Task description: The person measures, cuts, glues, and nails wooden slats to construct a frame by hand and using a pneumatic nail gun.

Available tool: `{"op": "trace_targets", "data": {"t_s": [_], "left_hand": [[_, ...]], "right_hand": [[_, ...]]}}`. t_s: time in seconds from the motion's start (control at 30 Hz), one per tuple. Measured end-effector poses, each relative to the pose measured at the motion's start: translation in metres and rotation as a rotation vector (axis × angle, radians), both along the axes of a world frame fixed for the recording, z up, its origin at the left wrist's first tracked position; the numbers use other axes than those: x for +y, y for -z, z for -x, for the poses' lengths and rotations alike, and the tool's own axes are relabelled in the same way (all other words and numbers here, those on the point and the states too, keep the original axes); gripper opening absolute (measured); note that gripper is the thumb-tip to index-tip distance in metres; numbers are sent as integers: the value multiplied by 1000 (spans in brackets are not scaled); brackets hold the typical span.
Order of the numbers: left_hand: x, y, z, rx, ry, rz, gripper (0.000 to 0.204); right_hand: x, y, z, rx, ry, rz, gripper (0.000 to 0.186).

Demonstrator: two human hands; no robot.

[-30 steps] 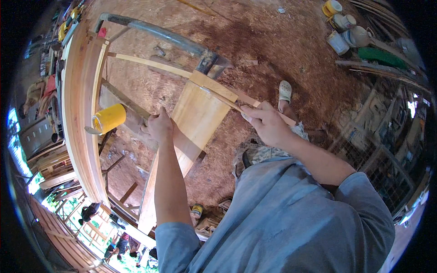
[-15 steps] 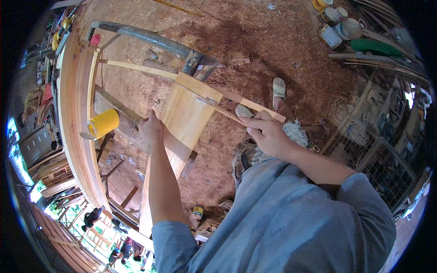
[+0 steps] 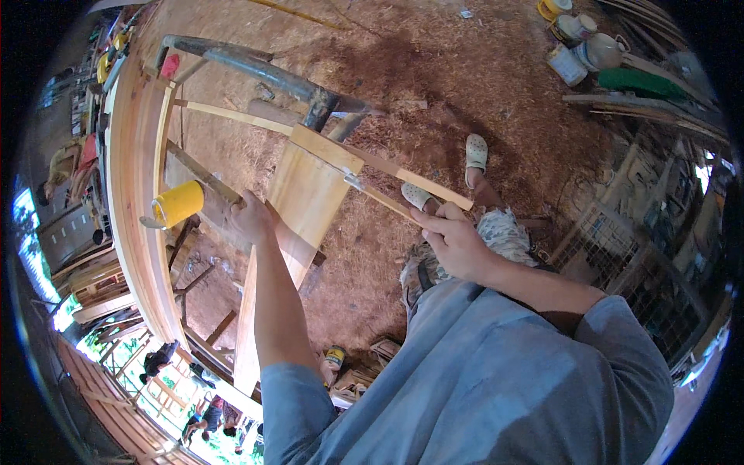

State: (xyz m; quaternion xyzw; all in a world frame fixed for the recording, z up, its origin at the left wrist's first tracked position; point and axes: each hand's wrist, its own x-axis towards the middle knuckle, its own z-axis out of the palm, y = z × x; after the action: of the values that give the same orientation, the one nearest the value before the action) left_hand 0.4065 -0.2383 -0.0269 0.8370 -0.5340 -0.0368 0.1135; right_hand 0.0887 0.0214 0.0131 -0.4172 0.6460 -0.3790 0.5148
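A thin wooden stick [image 3: 390, 201] is being gripped near its near end by the closed fingers of the right hand [image 3: 456, 242], and its whitish far tip is being held at the right edge of a broad plank [image 3: 298, 182], just beside the squared block [image 3: 325, 147] at the plank's far end; whether contact is being made cannot be told. At the left, the left hand [image 3: 254, 222] is being held with fingers curled near a dark board [image 3: 203, 172], though whether anything is being clasped is not being shown. Because the stick is being steered from one end, it could be skidded off the edge or flexed. Since the yellow container [image 3: 180, 203] is being crowded by the left hand, it could be knocked by a careless swing. Smooth, pale grain is being shown by the plank, banded stripes by the curved-looking beam [image 3: 138, 225], scuffed roundness by the grey pipe [image 3: 267, 71], and gritty, shaving-strewn roughness by the reddish floor [image 3: 434, 85].
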Motion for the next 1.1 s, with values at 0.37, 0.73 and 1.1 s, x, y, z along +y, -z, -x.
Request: {"op": "trace_targets", "data": {"t_s": [0.37, 0.73, 1.1], "left_hand": [[74, -7, 62, -16, 159, 1, 62], [173, 11, 149, -86, 340, 132, 36], [249, 67, 215, 954, -148, -129, 30]], "right_hand": [[-32, -23, 53, 3, -112, 195, 30], [-58, -59, 141, -27, -164, -253, 26], [-102, -67, 156, 78, -221, -166, 26]]}}
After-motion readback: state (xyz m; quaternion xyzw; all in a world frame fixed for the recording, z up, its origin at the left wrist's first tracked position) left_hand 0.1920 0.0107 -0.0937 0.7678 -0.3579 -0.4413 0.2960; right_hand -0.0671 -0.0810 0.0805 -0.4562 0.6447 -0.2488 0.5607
